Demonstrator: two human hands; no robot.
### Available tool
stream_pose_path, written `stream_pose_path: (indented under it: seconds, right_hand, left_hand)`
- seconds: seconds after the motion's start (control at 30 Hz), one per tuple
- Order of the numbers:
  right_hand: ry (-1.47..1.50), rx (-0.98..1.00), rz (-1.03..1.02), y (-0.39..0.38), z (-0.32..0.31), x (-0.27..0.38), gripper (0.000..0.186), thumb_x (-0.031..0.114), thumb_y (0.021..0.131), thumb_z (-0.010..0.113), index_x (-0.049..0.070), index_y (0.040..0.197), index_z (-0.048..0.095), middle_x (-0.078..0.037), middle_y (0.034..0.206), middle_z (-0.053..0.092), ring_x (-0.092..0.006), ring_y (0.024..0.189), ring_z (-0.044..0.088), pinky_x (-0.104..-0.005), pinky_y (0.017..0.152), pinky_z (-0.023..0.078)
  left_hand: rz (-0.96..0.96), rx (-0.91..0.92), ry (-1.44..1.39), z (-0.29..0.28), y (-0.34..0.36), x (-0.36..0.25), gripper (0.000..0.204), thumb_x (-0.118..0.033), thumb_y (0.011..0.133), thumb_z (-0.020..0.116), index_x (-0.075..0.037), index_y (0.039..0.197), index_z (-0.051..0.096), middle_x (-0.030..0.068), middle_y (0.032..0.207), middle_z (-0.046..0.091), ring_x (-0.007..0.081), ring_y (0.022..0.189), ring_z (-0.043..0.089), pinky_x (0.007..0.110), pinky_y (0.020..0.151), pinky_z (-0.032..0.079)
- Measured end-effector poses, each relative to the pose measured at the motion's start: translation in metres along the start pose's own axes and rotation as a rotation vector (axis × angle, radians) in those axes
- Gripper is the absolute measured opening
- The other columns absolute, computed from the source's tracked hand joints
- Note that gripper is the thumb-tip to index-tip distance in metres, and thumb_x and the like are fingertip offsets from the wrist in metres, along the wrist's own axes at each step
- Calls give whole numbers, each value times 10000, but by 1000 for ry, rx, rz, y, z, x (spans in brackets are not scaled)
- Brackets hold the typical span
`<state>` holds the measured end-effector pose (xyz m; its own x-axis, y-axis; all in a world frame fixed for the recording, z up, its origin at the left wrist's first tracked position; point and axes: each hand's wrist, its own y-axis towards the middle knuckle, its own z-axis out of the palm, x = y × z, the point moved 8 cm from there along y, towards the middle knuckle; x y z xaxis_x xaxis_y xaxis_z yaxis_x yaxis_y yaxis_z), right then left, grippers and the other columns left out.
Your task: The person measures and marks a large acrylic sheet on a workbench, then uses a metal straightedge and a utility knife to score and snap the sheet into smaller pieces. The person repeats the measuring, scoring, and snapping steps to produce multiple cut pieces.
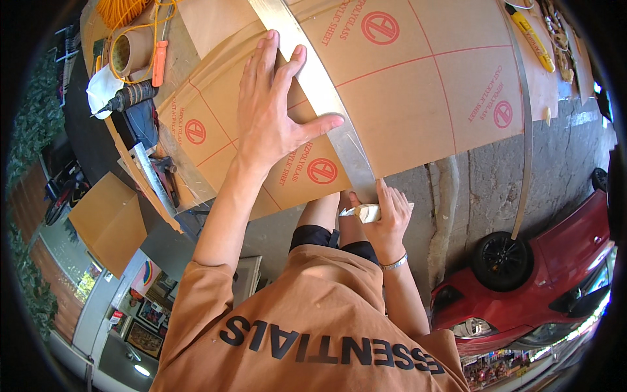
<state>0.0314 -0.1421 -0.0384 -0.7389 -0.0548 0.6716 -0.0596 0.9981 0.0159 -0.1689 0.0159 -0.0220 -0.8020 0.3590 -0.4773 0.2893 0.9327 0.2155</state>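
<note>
A large sheet covered in brown protective paper with red lines lies in front of me. Across it, slanting from the far side toward my near edge, runs a flat metal straightedge. My left hand is open, fingers spread, pressing on the sheet and the straightedge, with the thumb lying across the metal. Just off the near end of the straightedge, at the sheet's near edge, my right hand is closed around a cream-coloured wrapped tool. Its working end is too small to make out.
At left lie an orange-handled screwdriver, a cardboard roll, orange cord and a saw-like metal blade. A yellow marker rests at far right, beyond a thin long strip. A red car stands at lower right.
</note>
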Motion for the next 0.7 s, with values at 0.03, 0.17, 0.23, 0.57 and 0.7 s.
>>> stream_pose_path:
  seconds: [0.03,0.17,0.23,0.57,0.7]
  right_hand:
    - [-3,-2,-2,0,0,0,520,246,776,879,-42,1146,654,-102,719,583,-254,647,598,-374,591,434]
    - [-10,-9,2,0,-1,1,522,254,780,877,-41,1146,652,-96,712,567,-250,648,590,-375,590,428]
    - [-13,-7,4,0,-2,1,521,258,782,876,-41,1145,652,-94,707,557,-249,645,583,-376,590,425]
    - [-10,-18,7,-1,0,1,528,269,783,873,-33,1155,652,-90,705,549,-247,640,575,-376,593,421]
    - [8,8,25,-2,2,-2,553,269,773,872,-23,1186,647,-82,723,567,-245,649,583,-376,595,423]
  left_hand:
    - [-2,5,0,0,0,0,1055,-601,669,890,-50,1481,504,287,1620,314,463,1453,368,555,1160,329]
    - [-8,10,5,0,1,0,1053,-600,671,889,-46,1479,503,287,1619,315,463,1440,380,556,1155,335]
    - [5,3,15,0,1,-1,1069,-633,665,875,-55,1482,499,304,1588,344,482,1429,387,561,1142,351]
    - [9,-9,30,1,0,2,1075,-643,646,877,-54,1468,511,306,1571,367,485,1406,409,556,1135,363]
    - [18,-19,31,1,0,1,1075,-644,640,881,-52,1460,516,304,1570,370,476,1404,415,555,1133,359]
